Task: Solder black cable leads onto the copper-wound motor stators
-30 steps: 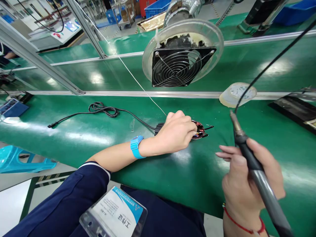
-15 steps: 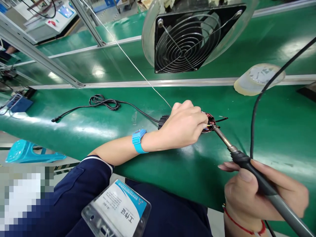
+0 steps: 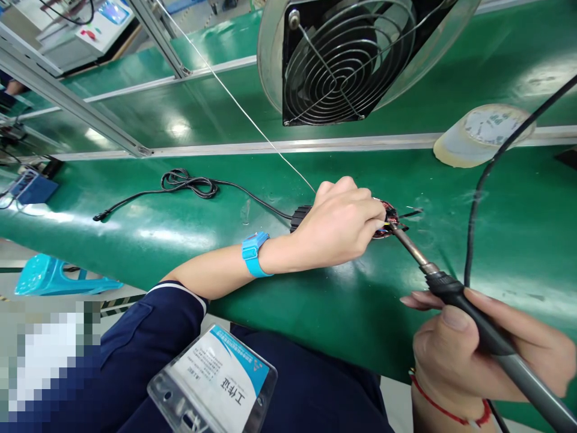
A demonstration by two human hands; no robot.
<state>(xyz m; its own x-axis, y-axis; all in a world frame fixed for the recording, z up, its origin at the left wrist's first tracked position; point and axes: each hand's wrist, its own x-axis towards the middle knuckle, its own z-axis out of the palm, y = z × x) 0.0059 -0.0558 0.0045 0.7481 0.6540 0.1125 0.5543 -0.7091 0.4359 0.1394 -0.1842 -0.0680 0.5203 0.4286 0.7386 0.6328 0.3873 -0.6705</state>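
Plainly, the soldering iron (image 3: 478, 322) lies aslant over the right side of the green bench (image 3: 279, 313), its long axis running from the lower right corner, where the handle's rear leaves view, forward and leftward to a metal tip at the copper-wound part (image 3: 390, 211). The tip overlaps that part just beside the left hand's fingertips; actual contact is too small to make out. The right hand (image 3: 487, 376) is wrapped around the handle, thumb along the near side, fingers gripping beyond, with some fingertips showing to the left beneath it. The left hand (image 3: 340, 225) comes in from the lower left, back upward, forearm resting low across the bench and pointing rightward, a blue watch (image 3: 255, 252) at the wrist. Its fingers are curled and drawn together over the copper-wound part, hiding what, if anything, they pinch. A black ribbed piece (image 3: 300, 218) shows at the left of this hand, and a black cable (image 3: 256, 198) stretches leftward from it through a loose coil. A white strand (image 3: 243, 109) slants down from the upper left to the back of the knuckles.
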